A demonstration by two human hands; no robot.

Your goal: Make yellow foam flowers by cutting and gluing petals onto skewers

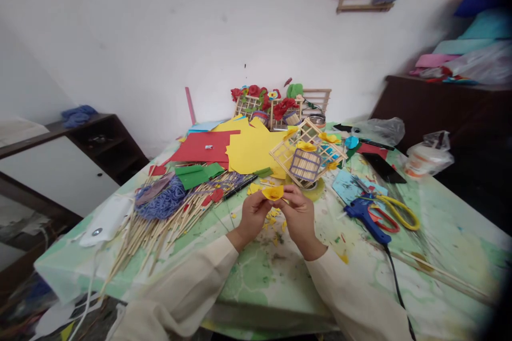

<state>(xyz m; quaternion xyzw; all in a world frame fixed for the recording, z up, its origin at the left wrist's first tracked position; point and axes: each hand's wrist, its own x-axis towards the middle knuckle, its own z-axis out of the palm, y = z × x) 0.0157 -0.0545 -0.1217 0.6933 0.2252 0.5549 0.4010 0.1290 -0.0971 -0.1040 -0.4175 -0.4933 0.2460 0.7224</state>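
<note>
Both my hands meet over the middle of the green patterned table [260, 277], pinching a small yellow paper flower [273, 192] between them. My left hand [253, 215] grips its left side with curled fingers. My right hand [299, 217] grips its right side, thumb and fingers closed. Small yellow paper scraps [274, 221] lie on the table just beneath the hands. Right behind the flower stands a wooden stick frame [307, 154] with a little stick basket and yellow flowers on it.
Yellow paper [252, 152] and red paper [202, 147] lie behind. Wooden sticks [160, 226] and blue yarn [162, 202] are at left. A blue glue gun [366, 216], yellow scissors [396, 210] and a black phone [382, 167] lie right. Flower crafts [276, 104] line the wall.
</note>
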